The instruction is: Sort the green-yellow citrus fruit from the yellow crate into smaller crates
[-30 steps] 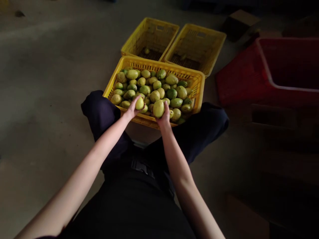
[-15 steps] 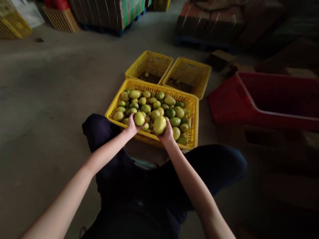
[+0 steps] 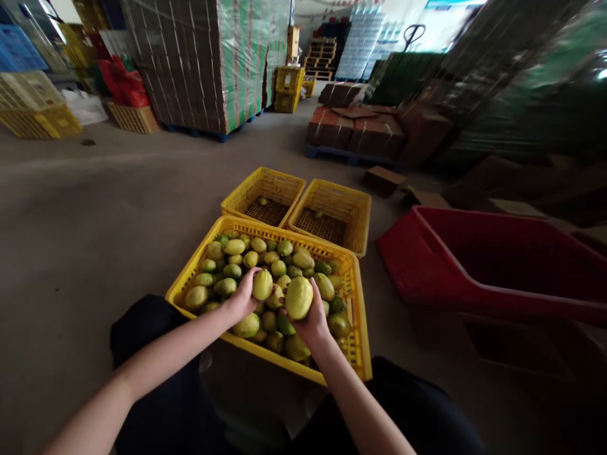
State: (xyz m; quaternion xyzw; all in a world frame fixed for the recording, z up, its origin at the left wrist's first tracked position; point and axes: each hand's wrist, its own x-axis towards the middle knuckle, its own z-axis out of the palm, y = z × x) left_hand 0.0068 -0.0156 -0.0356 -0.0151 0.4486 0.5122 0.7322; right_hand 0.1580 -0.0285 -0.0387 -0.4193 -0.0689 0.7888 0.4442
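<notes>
Yellow-green, the smaller fruit (image 3: 262, 285) sits in your left hand (image 3: 244, 298), fingers curled round; just to its right, your right hand (image 3: 312, 323) wraps the larger fruit (image 3: 299, 298), long axis near upright, above the yellow crate (image 3: 360, 316).

A fruit in each hand above a crate filled with green and yellow ones.
The left hand (image 3: 244, 298) curls its fingers around a smaller fruit (image 3: 262, 285); just beside them, the fingers of the right hand (image 3: 310, 321) cup a larger, pale yellow-green fruit (image 3: 298, 298). Below and all around the fingers, more fruits (image 3: 246, 325) fill the yellow crate (image 3: 363, 322). Beyond the fingertips stand two other yellow crates (image 3: 353, 197), side by side, a small fruit in each. Well to the right of the fingers is a red bin (image 3: 403, 253); far beyond them, a wrapped carton stack (image 3: 180, 63) rises to the left.
</notes>
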